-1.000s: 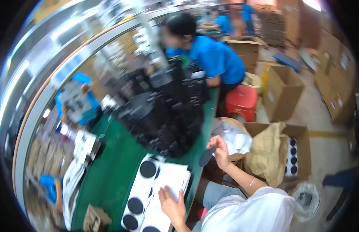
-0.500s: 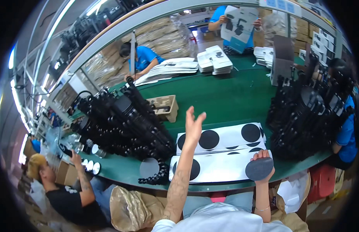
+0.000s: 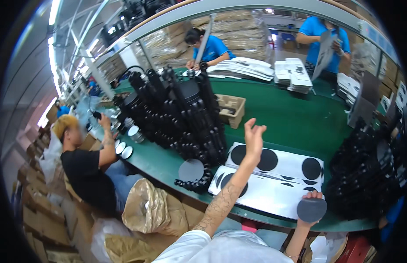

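Note:
My left hand (image 3: 254,141) is raised over the far edge of the white sheets, fingers loosely apart and nothing visible in them. Two white sheets (image 3: 267,198) bearing large black round pads (image 3: 268,160) overlap on the green table in front of me. My right hand (image 3: 315,195) holds a dark grey disc (image 3: 312,211) by the sheets' near right corner, its flat face toward me. The fingers show past the disc's far rim. Left of the sheets, a grey round plate (image 3: 191,170) with a black jointed flexible arm (image 3: 199,186) lies near the table edge.
Black jointed stands are piled at left (image 3: 177,114) and right (image 3: 365,171). A beige bin (image 3: 238,115) sits beyond the left pile. Flat printed boxes (image 3: 295,75) lie at the far side, where two people work. Another person (image 3: 87,162) sits at left, near a brown bag (image 3: 153,208).
The view has swung left, so the table appears farther right. My left hand's fingers are a little more curled. My right hand still holds the disc. The far right person has turned a printed sheet edgewise.

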Demonstrator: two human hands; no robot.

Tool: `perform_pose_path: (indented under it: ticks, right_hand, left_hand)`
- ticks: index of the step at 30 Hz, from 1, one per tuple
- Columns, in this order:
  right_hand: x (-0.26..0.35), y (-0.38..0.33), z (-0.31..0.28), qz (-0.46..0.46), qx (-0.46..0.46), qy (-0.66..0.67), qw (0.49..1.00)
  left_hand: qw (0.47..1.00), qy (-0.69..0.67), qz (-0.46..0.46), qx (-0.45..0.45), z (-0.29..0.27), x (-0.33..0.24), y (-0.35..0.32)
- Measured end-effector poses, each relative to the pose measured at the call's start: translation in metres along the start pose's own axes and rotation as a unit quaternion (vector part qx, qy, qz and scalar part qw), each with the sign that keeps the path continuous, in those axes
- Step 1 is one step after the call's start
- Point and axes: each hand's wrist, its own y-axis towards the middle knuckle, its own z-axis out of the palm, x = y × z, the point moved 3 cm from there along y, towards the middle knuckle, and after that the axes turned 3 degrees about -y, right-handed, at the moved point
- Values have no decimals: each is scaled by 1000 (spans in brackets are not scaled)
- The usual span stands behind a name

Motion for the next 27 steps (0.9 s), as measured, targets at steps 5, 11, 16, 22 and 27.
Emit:
perform_pose_path:
  ticks: [5, 11, 16, 22, 27]
  right_hand:
    - [-5, 3, 0, 47, -12, 65, 997]
    - [-7, 3, 4, 41, 38, 49, 997]
    - [-1, 2, -1, 53, 41, 40, 997]
    - [-4, 8, 0, 75, 51, 20, 996]
    - [-6, 6, 14, 28, 66, -20, 997]
  left_hand:
    - [993, 7, 119, 18, -40, -73, -40]
    - [989, 42, 110, 92, -95, -97, -96]
    - [966, 117, 227, 30, -141, -160, -136]
    - [852, 313, 393, -147, -252, -285, -25]
    - [717, 516, 446, -147, -281, -337, 90]
